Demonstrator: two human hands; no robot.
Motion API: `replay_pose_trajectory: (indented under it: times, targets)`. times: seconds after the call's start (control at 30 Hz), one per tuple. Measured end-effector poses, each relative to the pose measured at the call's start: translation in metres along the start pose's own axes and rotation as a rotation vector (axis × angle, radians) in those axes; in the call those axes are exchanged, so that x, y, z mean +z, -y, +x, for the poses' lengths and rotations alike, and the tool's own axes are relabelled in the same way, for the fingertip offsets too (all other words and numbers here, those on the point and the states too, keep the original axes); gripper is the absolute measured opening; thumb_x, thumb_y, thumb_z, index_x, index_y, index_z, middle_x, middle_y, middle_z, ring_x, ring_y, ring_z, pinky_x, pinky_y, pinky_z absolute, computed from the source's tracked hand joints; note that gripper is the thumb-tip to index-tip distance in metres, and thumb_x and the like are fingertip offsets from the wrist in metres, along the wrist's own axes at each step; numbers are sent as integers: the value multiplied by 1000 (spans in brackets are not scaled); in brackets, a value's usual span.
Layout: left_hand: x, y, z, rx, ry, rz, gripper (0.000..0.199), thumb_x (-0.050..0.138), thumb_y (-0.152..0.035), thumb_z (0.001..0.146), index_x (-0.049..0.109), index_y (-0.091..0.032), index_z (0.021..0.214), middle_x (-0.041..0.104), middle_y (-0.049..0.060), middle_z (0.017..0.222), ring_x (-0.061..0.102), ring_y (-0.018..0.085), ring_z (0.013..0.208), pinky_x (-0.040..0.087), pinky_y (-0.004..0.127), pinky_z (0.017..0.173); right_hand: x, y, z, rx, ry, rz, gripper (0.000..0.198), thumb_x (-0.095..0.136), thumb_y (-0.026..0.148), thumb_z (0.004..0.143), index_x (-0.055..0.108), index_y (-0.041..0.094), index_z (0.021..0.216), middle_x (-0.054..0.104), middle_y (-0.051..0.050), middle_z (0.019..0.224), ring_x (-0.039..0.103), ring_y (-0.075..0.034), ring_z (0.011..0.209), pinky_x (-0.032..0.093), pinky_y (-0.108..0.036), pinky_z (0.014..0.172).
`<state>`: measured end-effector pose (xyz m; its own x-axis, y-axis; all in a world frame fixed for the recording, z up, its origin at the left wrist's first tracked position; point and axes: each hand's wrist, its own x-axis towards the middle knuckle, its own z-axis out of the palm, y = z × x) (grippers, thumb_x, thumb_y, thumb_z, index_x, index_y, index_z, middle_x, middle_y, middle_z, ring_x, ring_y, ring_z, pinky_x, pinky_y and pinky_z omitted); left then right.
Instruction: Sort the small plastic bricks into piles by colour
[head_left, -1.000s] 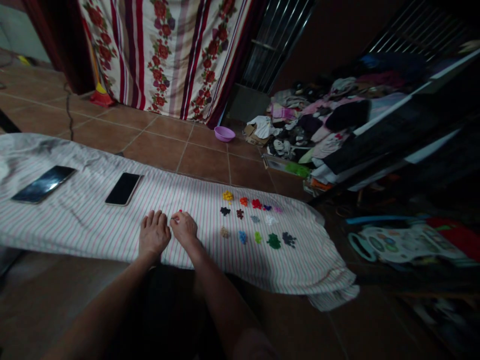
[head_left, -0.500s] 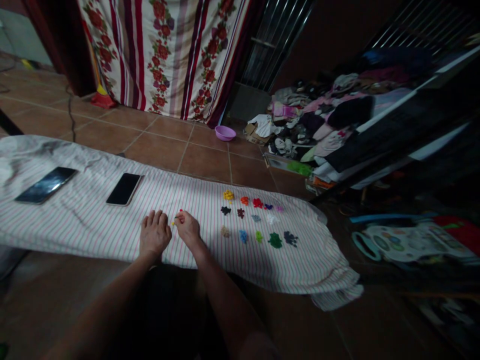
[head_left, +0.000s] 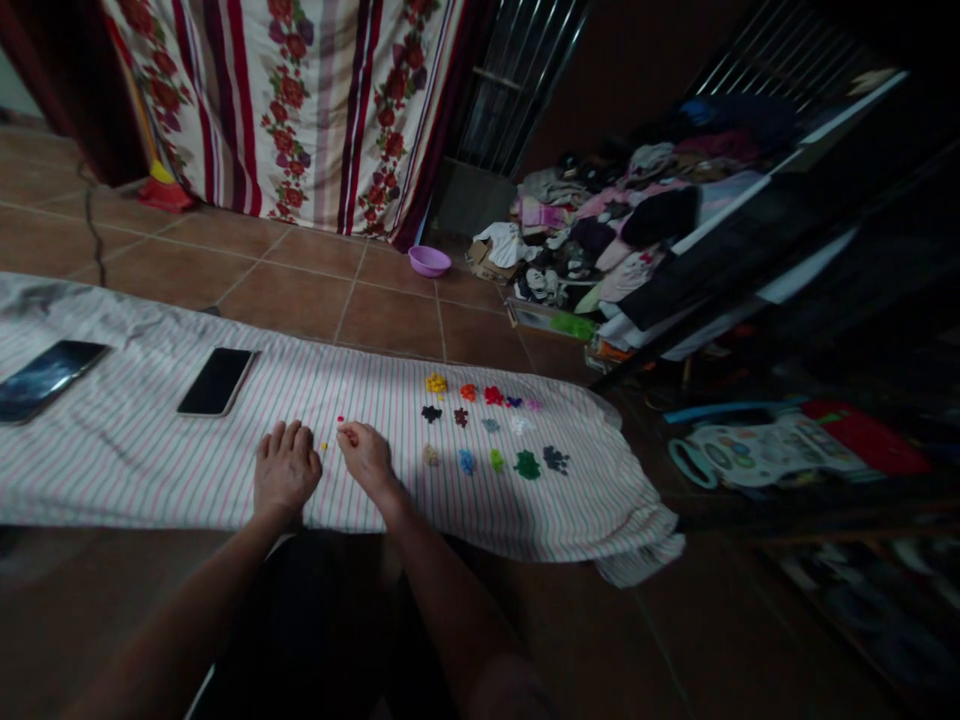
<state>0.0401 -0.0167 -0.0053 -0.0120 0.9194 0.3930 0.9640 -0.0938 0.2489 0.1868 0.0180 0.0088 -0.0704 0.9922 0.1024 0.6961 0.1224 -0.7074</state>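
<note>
My left hand (head_left: pixel 287 466) lies flat on the striped cloth (head_left: pixel 225 470), palm down with its fingers stretched out. Just right of it rests a tiny yellow piece (head_left: pixel 324 446). My right hand (head_left: pixel 366 456) is closed in a pinch above the cloth, right of the yellow piece; whatever its fingertips hold is too small to make out. A tiny red piece (head_left: pixel 340 419) lies right beyond those fingertips. Further right, small pieces sit in piles by colour, among them yellow (head_left: pixel 436 383), red (head_left: pixel 493 396), black (head_left: pixel 431 413), blue (head_left: pixel 466 461) and dark green (head_left: pixel 527 464).
A black-screened phone (head_left: pixel 217 382) and a larger dark tablet-like device (head_left: pixel 49 380) lie on the cloth at left. Beyond it, a purple basin (head_left: pixel 430 262) stands on the tiled floor, near a heap of clothes (head_left: pixel 592 220). A flowered curtain (head_left: pixel 315 110) hangs behind.
The view has swung right, so everything appears further left. My right fingertips have drawn slightly right, away from the yellow piece and closer to the red one. My left hand stays flat.
</note>
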Motion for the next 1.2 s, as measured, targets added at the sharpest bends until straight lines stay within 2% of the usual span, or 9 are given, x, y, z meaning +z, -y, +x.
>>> replay_pose_trajectory:
  times: [0.2,0.33,0.47,0.6,0.77,0.9,1.03,1.2]
  targets:
    - [-4,-2,1,14,30,66,35,40,-24,89,62,-11,113,62,19,132,49,36,132,34,49,107,-24,-11,-7,6,-57,12,21,53,33,95,72,27,100,75,-1,98,68,-16,90,49,-26,82]
    - [-6,-2,0,12,35,60,36,40,-24,89,62,-10,113,61,19,133,48,36,132,34,50,107,-44,-32,-12,39,-174,91,20,55,27,91,72,26,100,74,-1,96,67,-16,87,51,-27,82]
    - [-4,-1,0,13,20,47,36,41,-24,88,61,-13,114,62,18,132,49,35,132,34,50,107,-67,-64,-19,48,-341,155,25,50,20,84,72,21,97,73,-4,94,67,-18,85,52,-30,83]
    - [-3,0,-1,19,12,69,37,39,-25,88,61,-12,114,62,18,132,49,35,132,35,49,107,-100,-100,-31,84,-489,171,29,47,25,80,72,20,94,73,-7,95,66,-20,89,52,-34,86]
    - [-3,-1,0,3,25,59,37,38,-26,88,61,-12,114,62,18,132,49,35,132,34,49,107,-146,-143,-54,153,-657,54,36,44,34,77,73,17,91,72,-10,93,64,-23,89,51,-37,85]
    - [-3,-1,0,-18,32,-1,37,41,-26,86,61,-14,115,62,17,132,47,34,133,33,50,109,-176,-178,-74,249,-713,-28,39,45,39,75,72,16,89,71,-12,93,63,-24,87,50,-37,84]
    - [-4,0,0,-9,23,-3,36,40,-26,87,61,-16,114,62,16,131,47,34,133,32,50,108,-192,-208,-92,318,-745,-29,42,46,45,74,71,17,93,72,-10,93,63,-23,85,50,-35,82]
    - [-5,-1,-1,-12,15,-9,36,40,-27,86,60,-16,114,62,16,130,48,34,132,32,50,108,-196,-222,-103,401,-811,-20,50,43,49,75,69,16,103,72,-10,94,64,-23,83,50,-34,79]
